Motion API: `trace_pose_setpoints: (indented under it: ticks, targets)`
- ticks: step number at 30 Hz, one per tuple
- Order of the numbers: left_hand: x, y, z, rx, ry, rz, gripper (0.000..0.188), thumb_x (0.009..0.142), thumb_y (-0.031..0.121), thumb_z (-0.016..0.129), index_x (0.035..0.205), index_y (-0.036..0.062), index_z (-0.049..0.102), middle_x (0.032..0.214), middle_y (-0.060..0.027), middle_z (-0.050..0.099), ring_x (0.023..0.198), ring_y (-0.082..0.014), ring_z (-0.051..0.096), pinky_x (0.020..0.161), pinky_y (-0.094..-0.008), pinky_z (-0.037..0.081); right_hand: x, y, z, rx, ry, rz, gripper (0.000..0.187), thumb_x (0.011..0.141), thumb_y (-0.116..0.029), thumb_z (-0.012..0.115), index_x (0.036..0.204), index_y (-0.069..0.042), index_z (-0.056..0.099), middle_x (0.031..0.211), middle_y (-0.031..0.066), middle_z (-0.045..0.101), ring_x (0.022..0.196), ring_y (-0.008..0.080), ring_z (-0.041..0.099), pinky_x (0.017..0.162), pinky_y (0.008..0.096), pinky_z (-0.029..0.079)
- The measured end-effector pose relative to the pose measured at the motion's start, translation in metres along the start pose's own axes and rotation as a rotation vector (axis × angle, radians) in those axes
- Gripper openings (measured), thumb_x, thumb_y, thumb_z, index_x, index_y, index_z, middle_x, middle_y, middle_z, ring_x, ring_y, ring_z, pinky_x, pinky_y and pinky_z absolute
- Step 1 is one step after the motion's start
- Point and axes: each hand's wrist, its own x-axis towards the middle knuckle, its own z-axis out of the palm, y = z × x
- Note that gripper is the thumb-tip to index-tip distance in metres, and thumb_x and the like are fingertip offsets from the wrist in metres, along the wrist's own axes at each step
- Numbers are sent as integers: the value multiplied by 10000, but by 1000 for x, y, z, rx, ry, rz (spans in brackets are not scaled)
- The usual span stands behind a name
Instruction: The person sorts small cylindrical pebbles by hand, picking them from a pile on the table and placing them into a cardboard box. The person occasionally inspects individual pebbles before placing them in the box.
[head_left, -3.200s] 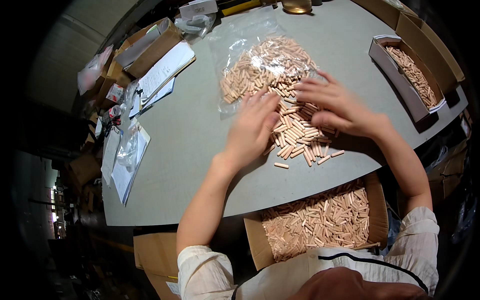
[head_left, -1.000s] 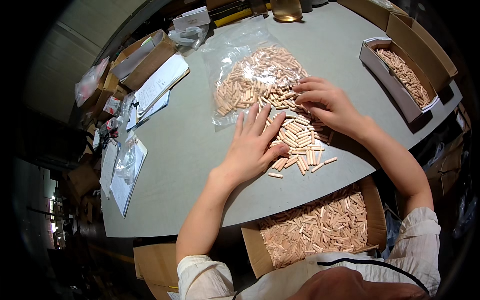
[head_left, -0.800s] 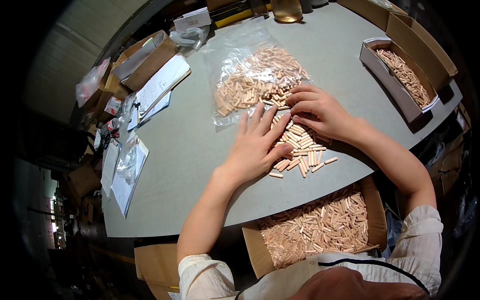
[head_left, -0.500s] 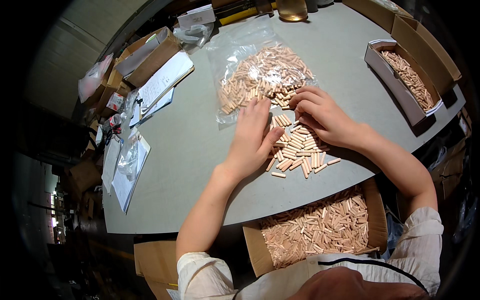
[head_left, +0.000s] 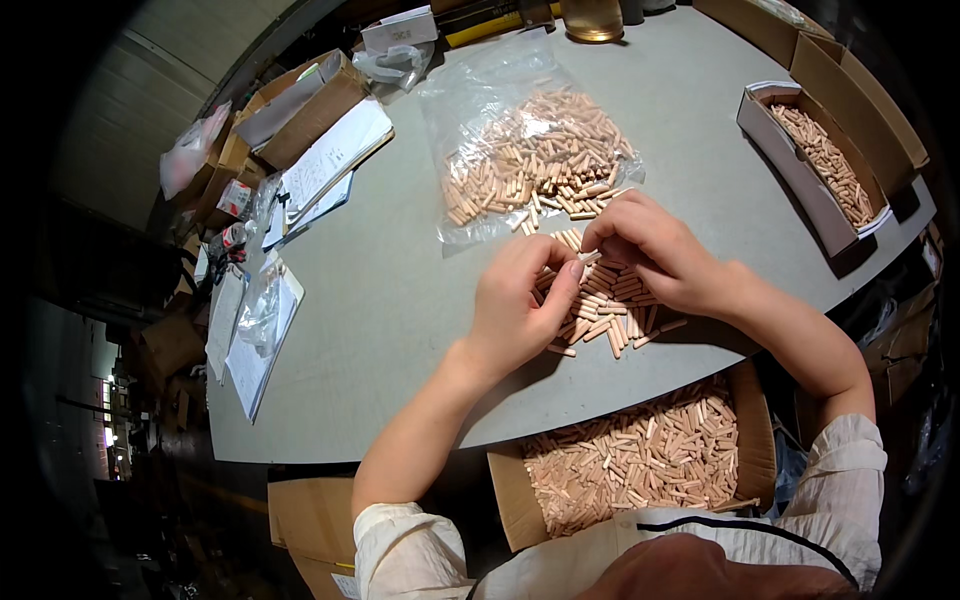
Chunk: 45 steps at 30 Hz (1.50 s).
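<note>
Small pale wooden dowels (head_left: pixel 605 310) lie in a loose heap on the table under and between my hands. My right hand (head_left: pixel 660 250) is closed in a pinch over the heap, and a light wooden dowel (head_left: pixel 590 258) shows at its fingertips. Close beside it, my left hand (head_left: pixel 520 300) has its fingers curled toward the thumb, whose tip comes near that dowel. Whatever sits inside the left fingers is hidden. Just beyond the hands, a clear plastic bag (head_left: pixel 465 95) lies flat with many more dowels in it, some spilling from its near side.
Below the table edge stands a cardboard box (head_left: pixel 755 430) full of dowels. A narrow open carton (head_left: pixel 790 165) of dowels is at the right. Clipboards with papers (head_left: pixel 335 150) and a cardboard box (head_left: pixel 315 115) line the left side. A jar of amber liquid (head_left: pixel 592 20) stands at the back.
My left hand has drawn back from the bag's edge toward me, its fingers curling in. The two hands are closer together, with a dowel now showing between them.
</note>
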Motion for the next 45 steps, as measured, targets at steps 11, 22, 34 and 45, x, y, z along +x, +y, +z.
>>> trace_pose_setpoints:
  ticks: [11,22,34,45]
  targets:
    - [3,-1,-2,27,27,70,82,959,63,720,983,-3,676,928,-108,700,843,-239,661,772,-349,520,1,-3,-1,-2,-7,-52,108,963,-95,680,1040,-23,659,979,106,648,983,296,592,872,411,491]
    - [1,0,-1,7,70,70,69,935,60,704,987,18,684,931,-141,672,869,-337,646,759,-410,516,2,-4,-2,-2,44,-44,120,951,-113,711,995,-14,658,916,94,646,918,262,614,812,377,503]
    - [5,-33,-10,92,197,-133,492,1066,204,638,1444,-72,485,1328,-243,609,1140,-344,627,1009,-437,507,-32,114,-141,1423,1112,313,210,1102,-167,591,1054,29,647,914,89,672,864,223,631,891,422,560]
    - [-9,-32,0,346,-157,29,621,1092,315,532,1541,-97,414,1528,-311,513,1457,-502,434,1226,-560,319,1,46,-88,646,482,641,321,1030,-232,662,1240,10,676,1088,78,723,932,168,722,905,306,574]
